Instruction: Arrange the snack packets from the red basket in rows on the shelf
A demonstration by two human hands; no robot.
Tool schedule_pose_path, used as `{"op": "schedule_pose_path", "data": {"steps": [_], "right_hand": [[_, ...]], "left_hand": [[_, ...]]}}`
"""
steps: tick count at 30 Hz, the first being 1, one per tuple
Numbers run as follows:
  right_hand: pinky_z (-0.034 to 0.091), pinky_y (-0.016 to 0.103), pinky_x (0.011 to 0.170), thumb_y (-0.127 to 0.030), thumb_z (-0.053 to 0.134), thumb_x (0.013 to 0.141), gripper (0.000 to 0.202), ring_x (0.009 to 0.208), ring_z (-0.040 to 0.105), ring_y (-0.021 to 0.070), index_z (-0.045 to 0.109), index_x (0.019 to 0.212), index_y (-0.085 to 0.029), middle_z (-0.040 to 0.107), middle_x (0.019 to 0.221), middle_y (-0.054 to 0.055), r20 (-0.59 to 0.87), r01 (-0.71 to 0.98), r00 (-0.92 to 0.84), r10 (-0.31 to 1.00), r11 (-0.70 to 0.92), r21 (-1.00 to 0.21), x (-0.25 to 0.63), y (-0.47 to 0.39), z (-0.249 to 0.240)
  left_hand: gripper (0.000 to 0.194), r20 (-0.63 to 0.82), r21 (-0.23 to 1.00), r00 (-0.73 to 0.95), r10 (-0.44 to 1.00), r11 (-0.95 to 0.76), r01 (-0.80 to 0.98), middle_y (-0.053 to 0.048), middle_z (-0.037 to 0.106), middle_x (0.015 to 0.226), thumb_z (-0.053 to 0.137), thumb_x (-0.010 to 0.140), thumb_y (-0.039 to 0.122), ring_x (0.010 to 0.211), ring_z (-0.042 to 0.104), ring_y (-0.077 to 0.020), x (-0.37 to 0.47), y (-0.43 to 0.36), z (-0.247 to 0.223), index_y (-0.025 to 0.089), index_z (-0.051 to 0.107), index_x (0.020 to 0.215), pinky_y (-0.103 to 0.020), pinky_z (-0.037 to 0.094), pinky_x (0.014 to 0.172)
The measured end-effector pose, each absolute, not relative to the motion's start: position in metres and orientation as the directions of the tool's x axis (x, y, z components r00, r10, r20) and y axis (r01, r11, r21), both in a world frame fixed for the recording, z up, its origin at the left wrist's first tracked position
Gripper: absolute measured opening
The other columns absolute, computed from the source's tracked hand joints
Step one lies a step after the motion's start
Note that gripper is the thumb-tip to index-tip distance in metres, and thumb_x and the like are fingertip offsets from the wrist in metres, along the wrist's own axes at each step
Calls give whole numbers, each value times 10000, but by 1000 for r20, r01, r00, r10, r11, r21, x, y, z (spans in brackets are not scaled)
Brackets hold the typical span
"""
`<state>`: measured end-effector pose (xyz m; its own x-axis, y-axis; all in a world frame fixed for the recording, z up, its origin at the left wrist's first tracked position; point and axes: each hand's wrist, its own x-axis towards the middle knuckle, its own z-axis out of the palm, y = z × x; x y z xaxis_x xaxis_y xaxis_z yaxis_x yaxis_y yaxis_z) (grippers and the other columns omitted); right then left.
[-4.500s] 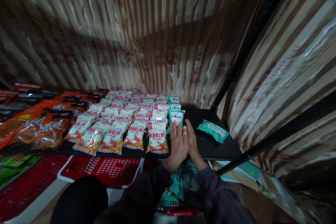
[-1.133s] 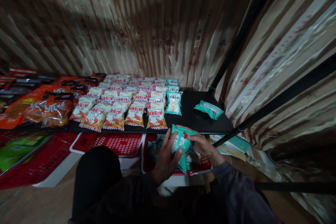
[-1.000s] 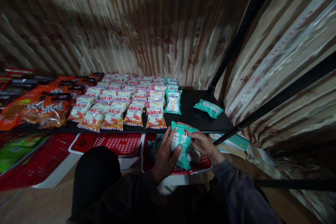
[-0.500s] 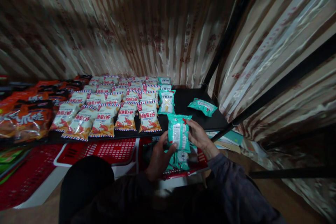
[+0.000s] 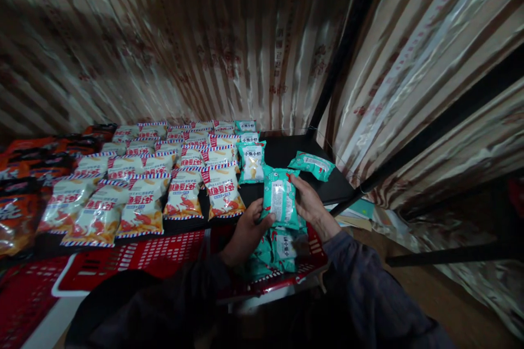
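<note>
Over the red basket (image 5: 317, 246), the left hand (image 5: 244, 237) and right hand (image 5: 311, 204) pinch a green bag (image 5: 279, 198) by its two sides, left thumb on the near face, likely to keep it steady. More green bags (image 5: 285, 248) lie below in the basket. On the black shelf (image 5: 282, 147), a green row (image 5: 252, 161) sits beside white bags (image 5: 224, 191), names up, maybe for easy reading. One loose bag (image 5: 313, 165) lies apart.
</note>
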<state>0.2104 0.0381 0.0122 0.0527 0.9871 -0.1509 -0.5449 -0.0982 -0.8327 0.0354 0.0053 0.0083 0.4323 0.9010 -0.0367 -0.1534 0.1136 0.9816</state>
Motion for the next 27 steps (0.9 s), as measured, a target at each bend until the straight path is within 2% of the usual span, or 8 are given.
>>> {"op": "schedule_pose_path", "data": {"steps": [6, 14, 21, 27], "right_hand": [[543, 381, 849, -521, 761, 718, 411, 1027, 670, 267, 665, 985, -224, 752, 947, 33, -133, -528, 28, 991, -99, -844, 208, 41, 8], [519, 379, 894, -467, 777, 709, 406, 1068, 651, 261, 679, 1029, -238, 743, 1030, 27, -108, -494, -28, 994, -108, -863, 201, 29, 15], [522, 405, 891, -404, 827, 642, 463, 1042, 667, 279, 688, 1050, -234, 754, 1013, 41, -165, -464, -40, 985, -165, -870, 202, 23, 14], [522, 409, 892, -412, 816, 667, 470, 1027, 674, 279, 689, 1082, -234, 757, 1015, 48, -130, -428, -33, 991, -132, -894, 205, 23, 11]], "left_hand": [[570, -43, 968, 435, 899, 145, -203, -109, 723, 1058, 735, 719, 509, 1049, 660, -289, 36, 8, 5, 148, 603, 1140, -481, 486, 980], [454, -15, 975, 379, 925, 98, -200, -98, 714, 1066, 685, 763, 470, 1017, 669, -260, 35, 8, 1, 157, 569, 1070, -436, 508, 949], [467, -29, 976, 325, 945, 96, -194, -102, 717, 1037, 722, 727, 490, 1011, 672, -265, 35, 15, 1, 170, 566, 1029, -437, 513, 935], [478, -54, 961, 381, 923, 152, -232, -91, 719, 1061, 641, 798, 547, 1032, 661, -253, 36, 15, 7, 168, 574, 1082, -404, 521, 908]]}}
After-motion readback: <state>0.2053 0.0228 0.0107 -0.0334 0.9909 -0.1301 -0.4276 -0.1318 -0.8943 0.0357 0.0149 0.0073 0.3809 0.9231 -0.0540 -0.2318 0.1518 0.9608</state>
